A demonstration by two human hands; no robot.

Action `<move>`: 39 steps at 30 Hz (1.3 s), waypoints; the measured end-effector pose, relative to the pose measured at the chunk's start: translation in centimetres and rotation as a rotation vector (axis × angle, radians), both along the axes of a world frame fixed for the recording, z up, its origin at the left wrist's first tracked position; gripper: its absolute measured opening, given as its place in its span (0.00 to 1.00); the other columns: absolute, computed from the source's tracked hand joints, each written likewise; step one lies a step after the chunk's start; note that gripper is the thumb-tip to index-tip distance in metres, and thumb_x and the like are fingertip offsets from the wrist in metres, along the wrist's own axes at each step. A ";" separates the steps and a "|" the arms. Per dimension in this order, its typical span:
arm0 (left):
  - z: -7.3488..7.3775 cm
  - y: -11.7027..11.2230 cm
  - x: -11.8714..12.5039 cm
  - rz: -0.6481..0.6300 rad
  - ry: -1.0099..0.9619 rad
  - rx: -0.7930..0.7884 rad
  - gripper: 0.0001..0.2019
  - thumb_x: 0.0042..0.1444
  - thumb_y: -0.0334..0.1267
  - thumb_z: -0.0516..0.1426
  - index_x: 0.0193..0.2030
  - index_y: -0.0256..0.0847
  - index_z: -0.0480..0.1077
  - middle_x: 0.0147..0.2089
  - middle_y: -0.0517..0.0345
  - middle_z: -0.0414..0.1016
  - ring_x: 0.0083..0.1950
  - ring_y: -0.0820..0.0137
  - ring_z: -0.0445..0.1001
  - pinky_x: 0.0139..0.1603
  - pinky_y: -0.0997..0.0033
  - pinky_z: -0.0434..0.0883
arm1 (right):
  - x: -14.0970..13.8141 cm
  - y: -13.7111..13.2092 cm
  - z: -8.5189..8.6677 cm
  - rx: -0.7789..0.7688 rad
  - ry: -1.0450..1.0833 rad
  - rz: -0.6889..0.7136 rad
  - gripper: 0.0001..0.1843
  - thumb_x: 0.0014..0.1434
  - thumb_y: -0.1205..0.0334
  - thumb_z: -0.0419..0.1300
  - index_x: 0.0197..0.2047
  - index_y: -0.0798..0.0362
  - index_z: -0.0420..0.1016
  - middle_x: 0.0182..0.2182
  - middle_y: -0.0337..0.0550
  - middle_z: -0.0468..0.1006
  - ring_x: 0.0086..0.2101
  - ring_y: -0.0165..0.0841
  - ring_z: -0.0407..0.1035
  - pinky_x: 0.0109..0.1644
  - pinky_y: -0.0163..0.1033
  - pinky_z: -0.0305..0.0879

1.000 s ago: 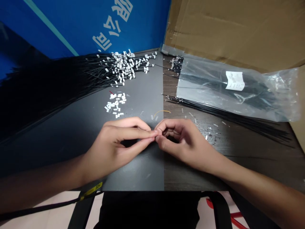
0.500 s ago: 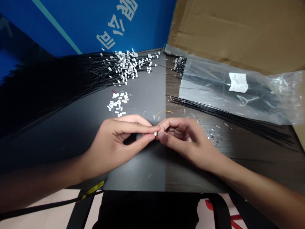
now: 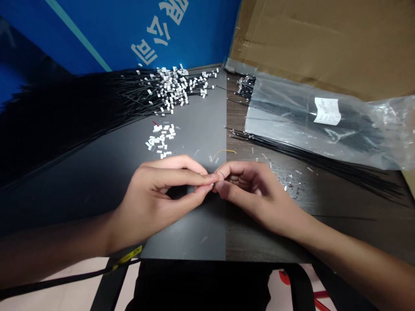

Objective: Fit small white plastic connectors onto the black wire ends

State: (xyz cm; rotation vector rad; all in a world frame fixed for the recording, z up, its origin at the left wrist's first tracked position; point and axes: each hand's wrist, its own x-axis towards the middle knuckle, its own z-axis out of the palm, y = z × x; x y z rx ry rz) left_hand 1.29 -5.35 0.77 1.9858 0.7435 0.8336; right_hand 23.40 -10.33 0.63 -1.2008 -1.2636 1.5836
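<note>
My left hand [image 3: 165,185] pinches a tiny white connector housing [image 3: 213,185] between thumb and fingertips, and only a sliver of it shows. Fingertip to fingertip with it, my right hand [image 3: 249,185] is closed in a pinch. Whatever the right fingers grip is hidden by them. Beyond my left hand lies a small pile of loose white connector housings [image 3: 161,139]. Behind that, a big bundle of black wires [image 3: 129,95] ends in many white connectors [image 3: 173,86]. To the right, black wires with bare metal terminals [image 3: 292,153] lie on the wood-grain surface.
A clear plastic bag [image 3: 292,103] of black wires with a white label lies at the back right, before a cardboard box [image 3: 324,47]. A blue panel [image 3: 201,34] stands behind. Scraps [image 3: 293,181] and a thin yellow wire [image 3: 223,150] are scattered near my hands.
My left thumb and fingertips have closed further over the white connector housing, so less of it shows. Both hands stay together in nearly the same place.
</note>
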 end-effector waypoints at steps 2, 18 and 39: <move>-0.1 -0.1 0.0 -0.004 -0.001 0.013 0.12 0.64 0.24 0.69 0.47 0.46 0.89 0.44 0.58 0.88 0.40 0.73 0.85 0.42 0.77 0.81 | 0.0 0.0 0.0 0.011 -0.012 0.007 0.15 0.66 0.52 0.72 0.34 0.51 0.77 0.31 0.37 0.79 0.33 0.30 0.69 0.38 0.36 0.63; -0.4 -0.2 0.7 0.046 -0.092 -0.123 0.13 0.63 0.23 0.69 0.45 0.46 0.89 0.42 0.59 0.89 0.40 0.72 0.86 0.43 0.78 0.83 | -0.2 0.1 -0.1 -0.039 0.086 -0.029 0.12 0.63 0.59 0.75 0.33 0.53 0.79 0.30 0.36 0.77 0.32 0.30 0.67 0.39 0.35 0.63; -0.2 1.0 0.4 0.018 -0.031 -0.572 0.02 0.63 0.31 0.67 0.40 0.39 0.84 0.38 0.57 0.85 0.39 0.74 0.83 0.41 0.82 0.79 | -0.3 -0.3 -0.4 0.047 -0.008 -0.071 0.05 0.62 0.66 0.72 0.36 0.53 0.79 0.31 0.37 0.79 0.31 0.28 0.69 0.34 0.34 0.62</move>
